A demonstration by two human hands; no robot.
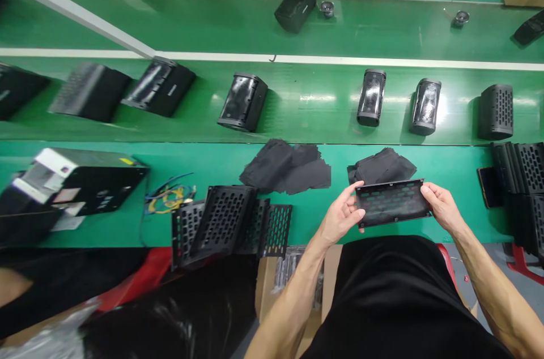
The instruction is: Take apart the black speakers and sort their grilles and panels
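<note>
Between my hands is a black perforated speaker grille (pixel 393 204), its hollow inner side facing up, held above the near edge of the green bench. My left hand (pixel 343 213) grips its left end with thumb and fingers. At the opposite end, my right hand (pixel 442 206) pinches the upper right corner. Just beyond the grille lies a small pile of black fabric sheets (pixel 382 165). A larger pile of similar sheets (pixel 284 166) spreads to the left. Several more grilles (pixel 225 217) are stacked left of my left hand.
Past the bench, a green conveyor (pixel 306 98) carries several black speaker housings (pixel 243 101). More grilles (pixel 531 166) stand stacked at the right beside a dark phone (pixel 488 186). At left are a boxy machine (pixel 102 178) and coiled cables (pixel 170 197). A co-worker's arm (pixel 15 285) shows at lower left.
</note>
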